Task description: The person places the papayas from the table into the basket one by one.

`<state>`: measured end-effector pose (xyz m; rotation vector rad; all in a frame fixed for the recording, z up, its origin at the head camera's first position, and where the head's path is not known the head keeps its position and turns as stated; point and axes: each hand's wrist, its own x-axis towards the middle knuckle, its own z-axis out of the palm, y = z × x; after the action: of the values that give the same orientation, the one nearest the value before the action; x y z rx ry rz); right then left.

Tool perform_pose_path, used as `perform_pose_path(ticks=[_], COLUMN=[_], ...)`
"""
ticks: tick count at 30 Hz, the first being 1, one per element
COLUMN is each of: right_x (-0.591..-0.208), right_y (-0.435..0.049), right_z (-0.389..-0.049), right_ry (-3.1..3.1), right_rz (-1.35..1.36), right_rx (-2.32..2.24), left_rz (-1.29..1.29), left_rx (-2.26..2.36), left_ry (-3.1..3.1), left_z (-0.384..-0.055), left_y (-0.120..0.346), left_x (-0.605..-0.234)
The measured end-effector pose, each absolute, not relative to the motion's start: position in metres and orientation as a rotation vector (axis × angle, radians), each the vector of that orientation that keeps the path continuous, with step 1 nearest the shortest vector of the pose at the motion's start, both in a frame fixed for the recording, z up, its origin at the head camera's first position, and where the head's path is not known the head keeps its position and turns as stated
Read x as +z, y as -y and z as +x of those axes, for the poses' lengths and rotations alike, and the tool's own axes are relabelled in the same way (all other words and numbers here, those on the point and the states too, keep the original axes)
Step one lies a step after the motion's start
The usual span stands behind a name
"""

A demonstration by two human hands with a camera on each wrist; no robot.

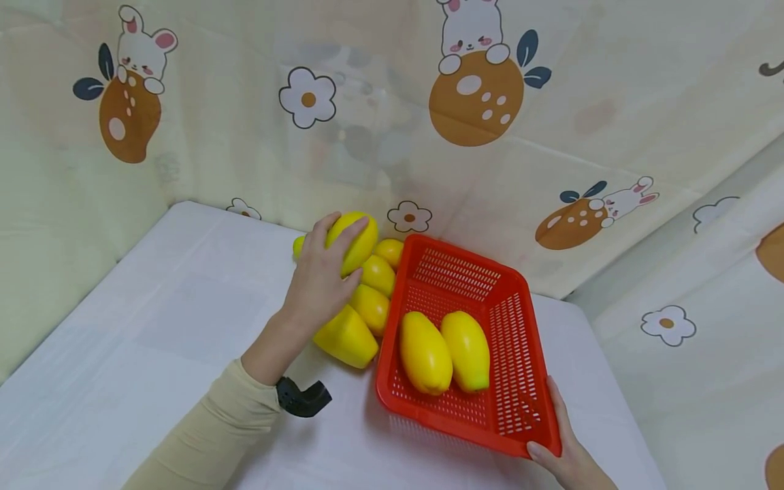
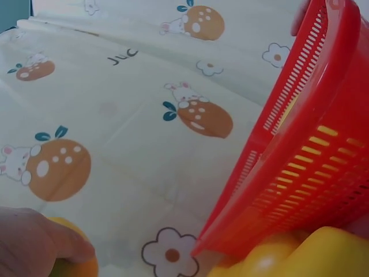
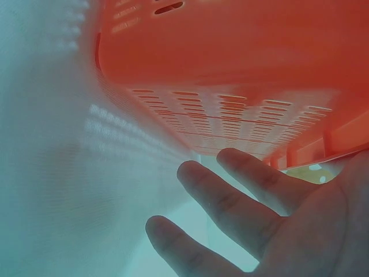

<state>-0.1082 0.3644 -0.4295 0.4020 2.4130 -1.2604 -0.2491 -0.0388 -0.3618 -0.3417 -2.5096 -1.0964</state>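
My left hand [image 1: 315,282] holds a large smooth yellow fruit [image 1: 363,238], thumb and fingers spread round it, over a group of other yellow fruits. That group has a round yellow fruit [image 1: 370,309] and a bigger blocky yellow fruit [image 1: 347,338], lying along the left side of a red plastic basket [image 1: 453,429]. Two long oval yellow fruits [image 1: 425,354] lie side by side in the basket. At its near right corner my right hand [image 1: 572,449] grips the rim, thumb on top. Three fingers [image 3: 225,202] stretch out beside the perforated wall in the right wrist view.
A white-covered table [image 1: 202,306] lies beneath everything. Behind it hangs a cream curtain [image 1: 367,156] printed with rabbits, fruits and flowers, close to the basket's far end. A black strap piece [image 1: 303,398] sticks out from my left wrist.
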Motion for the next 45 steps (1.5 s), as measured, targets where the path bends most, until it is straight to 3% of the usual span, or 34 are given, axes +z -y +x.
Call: perform_pose_path(ticks=[26,45], right_x=[-0.429,-0.428], right_y=[-0.363,-0.361], right_z=[-0.107,-0.106], right_ry=[-2.436,-2.416], right_rz=[0.421,0.408], right_rx=[-1.234,-1.281], left_rz=[-0.588,-1.020], left_rx=[-1.016,-0.929], left_ry=[2.523,2.356], left_z=[-0.228,-0.199], left_y=[0.004,-0.032], left_x=[-0.361,-0.371])
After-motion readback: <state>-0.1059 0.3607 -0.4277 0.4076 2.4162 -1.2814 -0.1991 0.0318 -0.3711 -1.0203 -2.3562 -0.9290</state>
